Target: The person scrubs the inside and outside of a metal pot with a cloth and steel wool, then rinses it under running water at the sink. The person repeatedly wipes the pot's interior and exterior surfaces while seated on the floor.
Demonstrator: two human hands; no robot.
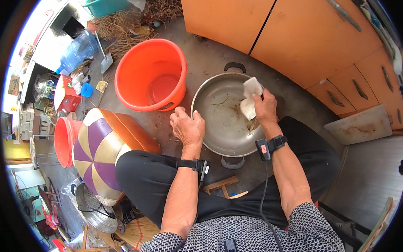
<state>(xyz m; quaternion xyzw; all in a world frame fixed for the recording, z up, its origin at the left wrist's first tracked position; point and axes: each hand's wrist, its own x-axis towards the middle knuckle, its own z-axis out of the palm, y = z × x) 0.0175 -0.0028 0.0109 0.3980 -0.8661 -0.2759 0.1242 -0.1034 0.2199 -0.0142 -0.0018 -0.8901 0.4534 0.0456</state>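
Observation:
A wide metal pan (218,116) with two black side handles stands on the floor between my knees. Brown residue and a few dark stalks or scraps mark its inner bottom. My left hand (189,129) holds the pan's left rim, thumb over the edge and fingers curled outside. In my right hand (267,106) is a crumpled white cloth (250,107), pressed against the right inner side of the pan. The hand hides part of the cloth and of the rim there.
An orange-red plastic bucket (166,71) stands just beyond my left hand. Orange cabinets (291,32) border the far right, with a stained white board (361,125) leaning there. A purple-and-cream stool (100,149) sits by my left knee, near a metal steamer (98,210).

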